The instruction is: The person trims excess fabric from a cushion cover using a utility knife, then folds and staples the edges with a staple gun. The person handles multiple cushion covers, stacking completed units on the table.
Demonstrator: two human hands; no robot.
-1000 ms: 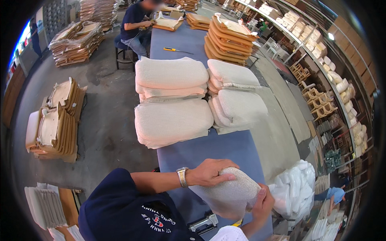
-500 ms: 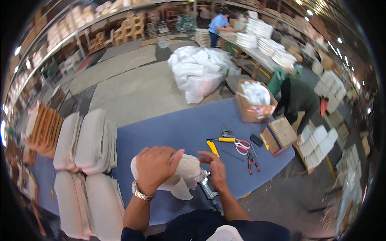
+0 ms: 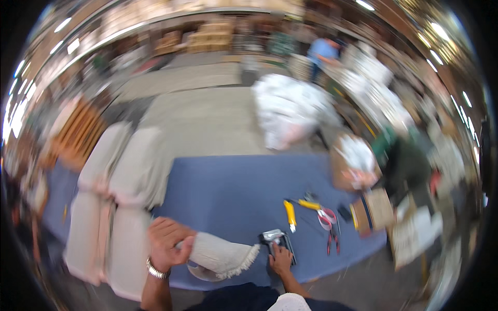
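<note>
My left hand (image 3: 168, 242), with a metal watch at the wrist, is closed around one end of a beige fabric-covered piece (image 3: 220, 255). The piece has a frayed edge toward the right and a loose flap curling underneath. To the right of it, my right hand (image 3: 281, 260) has its fingers on a silver and black staple gun (image 3: 274, 237), low over the blue tabletop (image 3: 223, 181). Its grip is partly hidden by the hand.
Stacks of beige padded panels (image 3: 127, 228) lie to the left. Right of centre are a yellow cutter (image 3: 290, 213), red-handled scissors (image 3: 327, 217) and pliers (image 3: 333, 243). Cardboard boxes (image 3: 374, 210) stand at the right edge, near a bending person (image 3: 407, 160). Another person (image 3: 324, 52) works far back.
My left hand and the fabric piece have moved left and down, away from the right hand. My right hand has come onto the staple gun, which has turned and shifted forward. The view has swung.
</note>
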